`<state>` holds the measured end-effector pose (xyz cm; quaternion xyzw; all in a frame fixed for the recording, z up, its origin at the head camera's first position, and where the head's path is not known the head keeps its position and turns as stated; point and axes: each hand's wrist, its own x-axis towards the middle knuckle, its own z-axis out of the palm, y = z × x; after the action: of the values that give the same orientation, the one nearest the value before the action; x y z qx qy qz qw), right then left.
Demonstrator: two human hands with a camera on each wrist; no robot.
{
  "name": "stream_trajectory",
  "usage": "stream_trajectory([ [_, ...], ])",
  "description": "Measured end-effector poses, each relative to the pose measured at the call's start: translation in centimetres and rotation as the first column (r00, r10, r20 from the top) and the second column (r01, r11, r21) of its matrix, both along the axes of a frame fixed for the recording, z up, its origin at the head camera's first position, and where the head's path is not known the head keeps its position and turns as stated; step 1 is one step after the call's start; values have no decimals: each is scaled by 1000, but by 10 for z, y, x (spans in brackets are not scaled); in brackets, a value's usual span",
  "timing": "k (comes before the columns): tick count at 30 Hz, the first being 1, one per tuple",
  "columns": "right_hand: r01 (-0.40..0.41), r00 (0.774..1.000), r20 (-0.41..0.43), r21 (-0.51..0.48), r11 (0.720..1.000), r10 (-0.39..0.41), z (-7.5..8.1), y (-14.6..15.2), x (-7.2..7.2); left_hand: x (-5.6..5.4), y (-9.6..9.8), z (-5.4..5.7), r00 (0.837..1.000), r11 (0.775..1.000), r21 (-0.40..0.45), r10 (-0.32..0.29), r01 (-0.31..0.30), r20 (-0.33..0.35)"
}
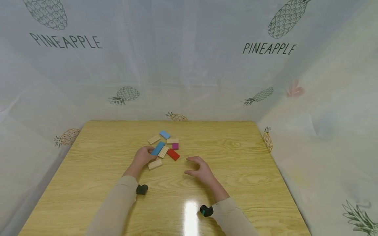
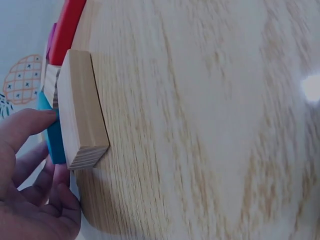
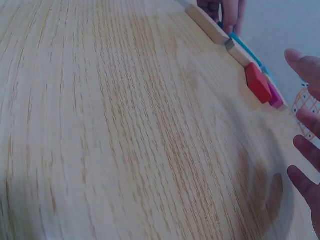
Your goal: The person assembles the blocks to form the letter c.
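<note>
My left hand [image 1: 143, 156] pinches one end of a blue wooden block [image 1: 158, 148], thumb and fingers on either side. That block lies against a plain wooden block [image 1: 163, 152], and a red block [image 1: 173, 154] sits just to the right. Nearer to me, another plain block [image 2: 82, 107] lies on the table beside the left fingers. My right hand [image 1: 202, 171] hovers to the right of the red block, holding nothing, its thumb and fingers spread apart. In the right wrist view its fingers [image 3: 305, 180] hang over the tabletop.
Behind the blue block lie a lighter blue block [image 1: 164, 134], a purple block [image 1: 175, 146] and two plain blocks, one left [image 1: 154, 139] and one right [image 1: 172, 141]. A pineapple-print curtain [image 1: 189, 65] hangs around the wooden table [image 1: 230, 141].
</note>
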<state>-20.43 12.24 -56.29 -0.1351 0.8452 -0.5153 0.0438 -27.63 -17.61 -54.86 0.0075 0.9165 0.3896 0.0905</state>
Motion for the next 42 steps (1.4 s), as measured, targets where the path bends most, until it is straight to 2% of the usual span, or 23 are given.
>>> stream_trajectory([
  [12, 11, 1000, 11, -17, 1000, -11, -1, -1, 2, 10, -3, -4, 996, 990, 110, 90, -91, 10],
  [20, 70, 996, 56, -59, 996, -66, -3, 2, 3, 23, 11, 5, 989, 965, 218, 149, -146, 5],
  [34, 132, 991, 57, -185, 974, -123, -7, 5, 7, 49, 49, 12, 988, 944, 305, 145, -122, -52],
  [41, 131, 989, 103, -237, 963, -109, 34, 5, 26, 66, 71, 8, 987, 920, 364, 160, -142, -20],
  [42, 134, 988, 105, -248, 960, -110, 34, 5, 27, 69, 74, 7, 987, 917, 374, 160, -141, -19],
])
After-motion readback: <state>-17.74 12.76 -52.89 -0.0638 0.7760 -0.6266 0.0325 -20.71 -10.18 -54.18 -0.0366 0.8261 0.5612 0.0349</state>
